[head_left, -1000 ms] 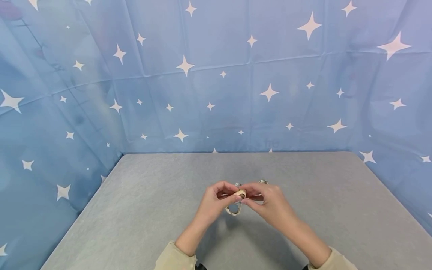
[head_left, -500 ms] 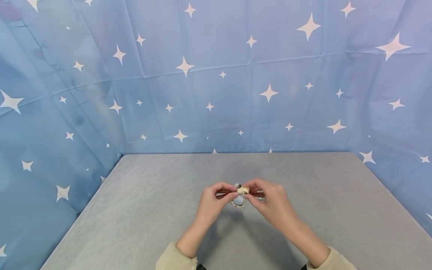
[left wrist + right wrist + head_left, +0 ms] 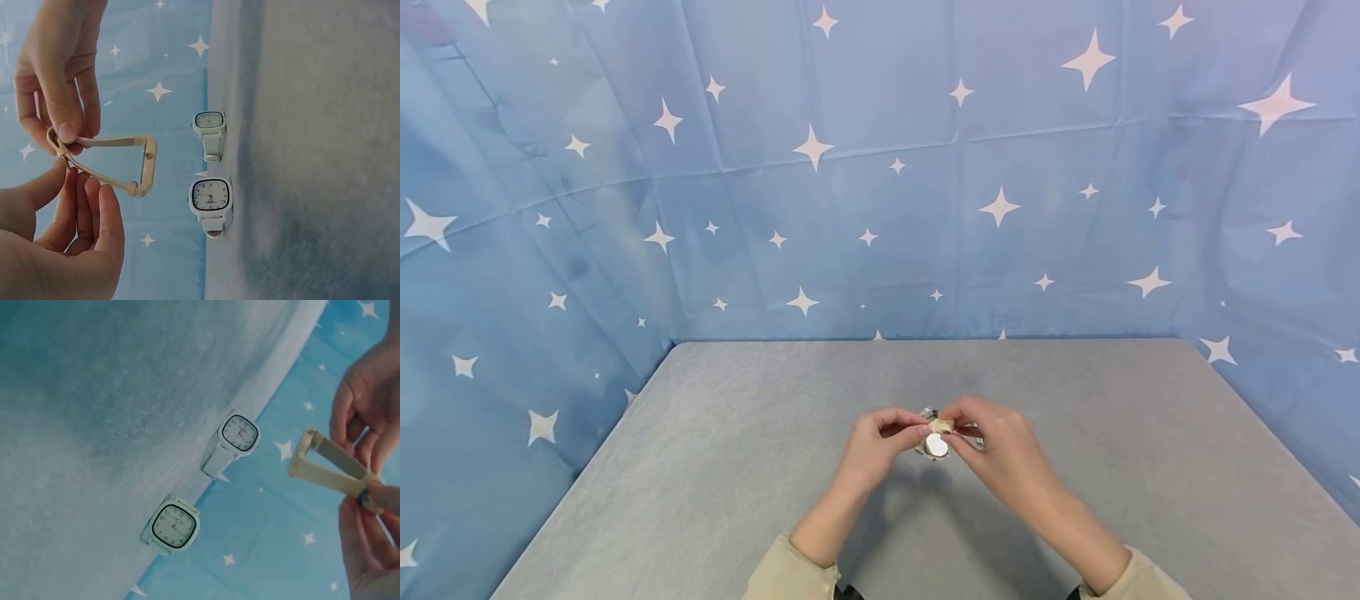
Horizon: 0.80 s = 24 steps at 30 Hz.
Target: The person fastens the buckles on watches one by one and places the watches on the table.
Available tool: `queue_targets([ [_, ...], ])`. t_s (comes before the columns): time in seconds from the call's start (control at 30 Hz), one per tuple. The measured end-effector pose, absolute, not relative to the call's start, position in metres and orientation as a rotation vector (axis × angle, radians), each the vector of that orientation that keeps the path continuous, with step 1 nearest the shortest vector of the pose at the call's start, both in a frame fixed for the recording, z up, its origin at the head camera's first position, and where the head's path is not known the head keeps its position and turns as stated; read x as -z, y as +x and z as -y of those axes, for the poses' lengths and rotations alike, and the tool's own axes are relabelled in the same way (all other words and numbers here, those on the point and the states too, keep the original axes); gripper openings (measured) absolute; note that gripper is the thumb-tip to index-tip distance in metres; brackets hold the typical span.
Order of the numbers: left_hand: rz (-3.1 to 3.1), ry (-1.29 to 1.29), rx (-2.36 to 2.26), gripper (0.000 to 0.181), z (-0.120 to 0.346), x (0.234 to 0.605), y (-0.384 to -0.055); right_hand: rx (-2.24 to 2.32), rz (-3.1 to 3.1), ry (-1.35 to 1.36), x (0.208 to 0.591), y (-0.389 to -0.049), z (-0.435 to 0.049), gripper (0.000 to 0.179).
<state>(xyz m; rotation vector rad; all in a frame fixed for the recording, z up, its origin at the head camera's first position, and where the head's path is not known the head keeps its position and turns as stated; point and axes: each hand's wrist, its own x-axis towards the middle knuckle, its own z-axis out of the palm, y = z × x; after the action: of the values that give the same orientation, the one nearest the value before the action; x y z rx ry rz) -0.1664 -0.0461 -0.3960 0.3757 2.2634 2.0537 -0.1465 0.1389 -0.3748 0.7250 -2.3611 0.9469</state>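
Observation:
A cream wristwatch (image 3: 936, 447) hangs between both hands above the table, its strap (image 3: 103, 180) forming a loop. My left hand (image 3: 867, 454) pinches the strap ends between thumb and fingers. From the other side, my right hand (image 3: 1003, 446) pinches the strap at the same spot, near the buckle end. In the head view the watch's underside shines brightly; its dial faces away. The fingers partly hide the buckle (image 3: 61, 150), so how the strap sits in it is hard to tell.
On the grey table (image 3: 737, 433), a white watch (image 3: 210, 195) and a pale green watch (image 3: 209, 122) stand beyond the hands, dials visible in the wrist views. The hands mostly hide both in the head view. A blue star-patterned curtain (image 3: 917, 208) surrounds the table.
The cream watch has shifted slightly right and turned, so its underside now catches the light. The right hand's fingers have moved up a little; the left hand stays nearly in place.

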Motion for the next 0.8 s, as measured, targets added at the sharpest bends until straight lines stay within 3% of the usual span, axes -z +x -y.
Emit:
queue_targets([
  [0.8,-2.153,0.395,-1.839,0.023,0.0533,0.3937,-0.1736,-0.758,2.465,0.738,0.3775,-0.1461,-0.1391,0.021],
])
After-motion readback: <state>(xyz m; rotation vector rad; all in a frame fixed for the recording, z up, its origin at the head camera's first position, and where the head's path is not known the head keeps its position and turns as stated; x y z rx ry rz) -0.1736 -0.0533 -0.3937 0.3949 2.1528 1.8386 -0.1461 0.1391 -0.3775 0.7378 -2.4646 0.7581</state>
